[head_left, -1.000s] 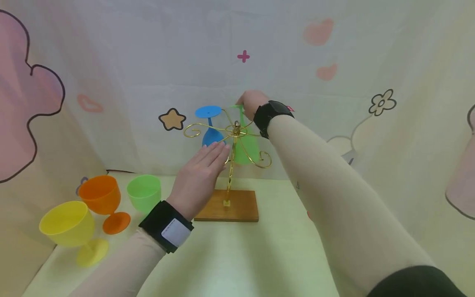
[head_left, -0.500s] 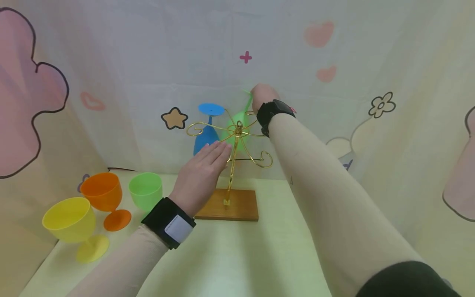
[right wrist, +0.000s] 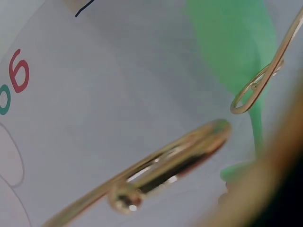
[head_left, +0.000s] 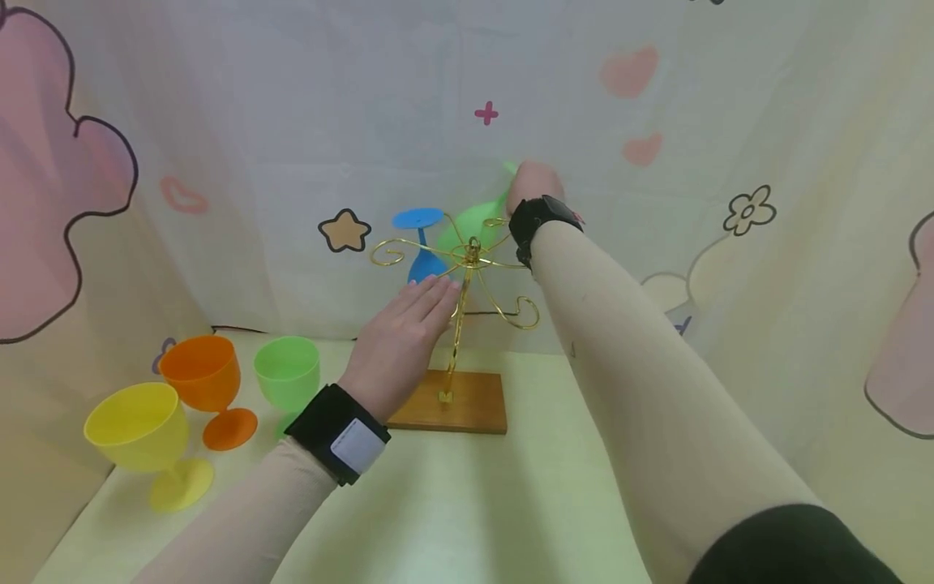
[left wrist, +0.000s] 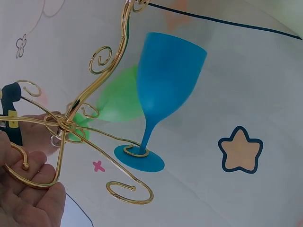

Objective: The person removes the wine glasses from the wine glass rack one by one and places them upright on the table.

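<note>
A gold wire rack (head_left: 473, 258) with curled arms rises from a wooden base (head_left: 474, 410). My left hand (head_left: 397, 345) lies with straight fingers against one front arm; in the left wrist view, the curl crosses its fingers (left wrist: 28, 182). Behind the rack, my right hand (head_left: 536, 182) grips a light green goblet (head_left: 476, 217) near its foot. That goblet is tilted, its bowl pointing down to the left behind the wires. An upside-down blue goblet (left wrist: 168, 75) hangs by its foot from a back-left curl. The right fingers are mostly hidden in the right wrist view.
On the left of the table (head_left: 409, 503) stand an upright yellow goblet (head_left: 139, 426), an orange one (head_left: 200, 373) and another green one (head_left: 287, 371). A patterned curtain (head_left: 350, 97) hangs close behind the rack.
My right hand has moved up and right, tipping the green goblet from near upright to a strong slant. The blue goblet has swung left and back. My left hand stays at the rack.
</note>
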`<state>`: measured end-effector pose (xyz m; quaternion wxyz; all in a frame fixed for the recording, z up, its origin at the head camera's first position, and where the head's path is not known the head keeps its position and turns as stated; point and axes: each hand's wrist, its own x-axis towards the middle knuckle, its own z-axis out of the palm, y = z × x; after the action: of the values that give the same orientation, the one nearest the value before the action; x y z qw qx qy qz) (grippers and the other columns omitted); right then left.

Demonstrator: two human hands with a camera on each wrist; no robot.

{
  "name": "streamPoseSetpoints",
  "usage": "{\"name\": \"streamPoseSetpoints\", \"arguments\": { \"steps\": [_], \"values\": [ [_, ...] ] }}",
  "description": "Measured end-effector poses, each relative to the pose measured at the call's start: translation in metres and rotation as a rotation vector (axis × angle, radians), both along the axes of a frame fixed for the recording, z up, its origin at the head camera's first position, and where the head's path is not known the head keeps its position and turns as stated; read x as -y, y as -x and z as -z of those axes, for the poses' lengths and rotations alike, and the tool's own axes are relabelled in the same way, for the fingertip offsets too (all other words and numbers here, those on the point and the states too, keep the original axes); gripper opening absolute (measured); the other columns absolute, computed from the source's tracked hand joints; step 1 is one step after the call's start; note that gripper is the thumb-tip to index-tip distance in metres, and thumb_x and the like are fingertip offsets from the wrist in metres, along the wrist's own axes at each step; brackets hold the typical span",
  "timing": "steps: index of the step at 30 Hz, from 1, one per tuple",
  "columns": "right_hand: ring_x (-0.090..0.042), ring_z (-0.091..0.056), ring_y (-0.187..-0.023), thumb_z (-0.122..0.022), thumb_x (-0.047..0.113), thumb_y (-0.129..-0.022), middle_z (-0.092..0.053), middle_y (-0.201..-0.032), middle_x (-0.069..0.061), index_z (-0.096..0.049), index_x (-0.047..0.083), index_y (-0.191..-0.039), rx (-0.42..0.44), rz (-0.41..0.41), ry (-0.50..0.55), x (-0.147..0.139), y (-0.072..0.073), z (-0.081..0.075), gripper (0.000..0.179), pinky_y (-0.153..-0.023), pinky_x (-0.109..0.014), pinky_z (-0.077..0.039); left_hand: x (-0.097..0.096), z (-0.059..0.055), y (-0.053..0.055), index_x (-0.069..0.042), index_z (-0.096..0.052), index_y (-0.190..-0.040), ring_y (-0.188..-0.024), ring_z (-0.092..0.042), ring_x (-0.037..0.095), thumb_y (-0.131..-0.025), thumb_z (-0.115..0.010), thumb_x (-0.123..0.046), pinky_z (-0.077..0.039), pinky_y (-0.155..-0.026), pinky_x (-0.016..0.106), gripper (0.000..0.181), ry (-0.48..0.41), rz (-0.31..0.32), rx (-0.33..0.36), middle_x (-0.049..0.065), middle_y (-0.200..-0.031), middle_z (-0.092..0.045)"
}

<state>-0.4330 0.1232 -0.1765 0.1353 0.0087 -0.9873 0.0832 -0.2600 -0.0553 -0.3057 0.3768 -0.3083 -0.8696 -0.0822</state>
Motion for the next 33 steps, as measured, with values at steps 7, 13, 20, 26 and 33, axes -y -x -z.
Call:
{"name": "streamPoseSetpoints", "arguments": {
  "steps": [7, 13, 20, 26, 33],
  "values": [
    [-0.022, -0.056, -0.083, -0.049, 0.006, -0.088, -0.068, -0.099, -0.012, -0.066, 0.001, -0.088, -0.002, 0.071, 0.034, -0.009, -0.002, -0.004, 0.018, -0.083, -0.038, -0.056, -0.006, -0.003, -0.001, -0.002, -0.049, -0.138, -0.132, -0.039, 0.023, -0.092, -0.058, -0.002, -0.036, -0.111, 0.040, 0.046, 0.007, 0.005, 0.011, 0.013, -0.139, -0.054],
    [-0.026, -0.061, -0.095, -0.047, 0.009, -0.090, -0.070, -0.108, -0.015, -0.070, 0.000, -0.096, 0.036, 0.068, -0.020, -0.017, -0.015, -0.010, 0.025, -0.090, -0.041, -0.055, -0.012, -0.006, -0.001, -0.002, -0.048, -0.139, -0.133, -0.038, 0.023, -0.093, -0.057, -0.003, -0.035, -0.112, 0.040, 0.047, 0.002, 0.020, 0.029, 0.013, -0.141, -0.052],
    [-0.027, -0.056, -0.091, -0.045, 0.005, -0.088, -0.067, -0.106, -0.019, -0.067, -0.005, -0.091, 0.087, -0.009, -0.078, -0.046, -0.003, -0.008, 0.024, -0.092, -0.044, -0.052, -0.016, -0.003, 0.000, -0.002, -0.048, -0.139, -0.133, -0.037, 0.024, -0.094, -0.056, -0.004, -0.035, -0.112, 0.041, 0.046, 0.000, 0.032, 0.037, 0.013, -0.141, -0.052],
    [-0.032, -0.056, -0.090, -0.045, 0.000, -0.084, -0.066, -0.104, -0.025, -0.066, -0.008, -0.091, 0.063, -0.038, -0.171, -0.079, -0.011, -0.010, 0.022, -0.092, -0.049, -0.051, -0.017, 0.000, 0.001, -0.001, -0.049, -0.138, -0.132, -0.038, 0.024, -0.095, -0.055, -0.009, -0.035, -0.113, 0.040, 0.044, -0.014, 0.028, 0.026, 0.014, -0.140, -0.052],
    [-0.035, -0.057, -0.084, -0.039, -0.011, -0.083, -0.065, -0.095, -0.028, -0.063, -0.009, -0.077, -0.030, -0.114, -0.290, -0.111, -0.035, 0.017, 0.025, -0.085, -0.051, -0.052, -0.013, 0.003, 0.001, 0.001, -0.048, -0.138, -0.133, -0.038, 0.026, -0.096, -0.055, -0.010, -0.035, -0.112, 0.041, 0.045, -0.035, 0.039, 0.025, 0.017, -0.141, -0.051]
  ]
}}
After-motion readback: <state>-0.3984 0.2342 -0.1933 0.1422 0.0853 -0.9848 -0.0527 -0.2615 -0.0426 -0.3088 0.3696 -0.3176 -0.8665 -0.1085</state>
